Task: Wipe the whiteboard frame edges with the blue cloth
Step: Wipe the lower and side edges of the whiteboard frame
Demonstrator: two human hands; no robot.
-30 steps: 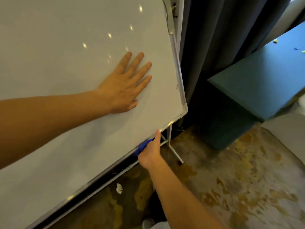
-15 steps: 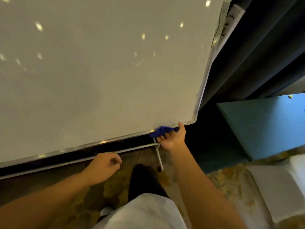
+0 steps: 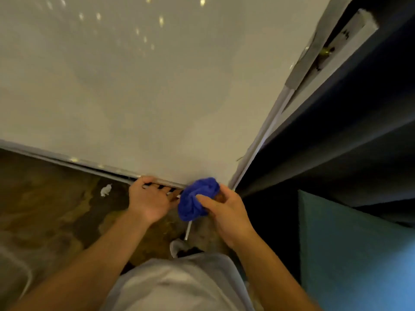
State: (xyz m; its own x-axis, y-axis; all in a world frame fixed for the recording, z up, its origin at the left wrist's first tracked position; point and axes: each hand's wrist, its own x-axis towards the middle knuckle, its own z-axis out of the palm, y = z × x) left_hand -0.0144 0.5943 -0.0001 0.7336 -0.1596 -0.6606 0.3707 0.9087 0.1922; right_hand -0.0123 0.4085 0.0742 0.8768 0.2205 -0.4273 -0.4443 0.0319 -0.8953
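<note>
Head view: your right hand (image 3: 226,212) grips the bunched blue cloth (image 3: 197,198) at the white whiteboard's silver frame (image 3: 89,163) corner. Your left hand (image 3: 150,200) clasps the bottom edge.

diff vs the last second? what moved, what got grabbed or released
The left hand left the board face, dropped, and now grips the whiteboard's bottom frame edge. The right hand carried the blue cloth along that edge to the lower right corner, where it is now bunched up. Unchanged: the cloth stays in the right hand; the whiteboard stands in place.

head view, steeply downward, near whiteboard (image 3: 157,97)
</note>
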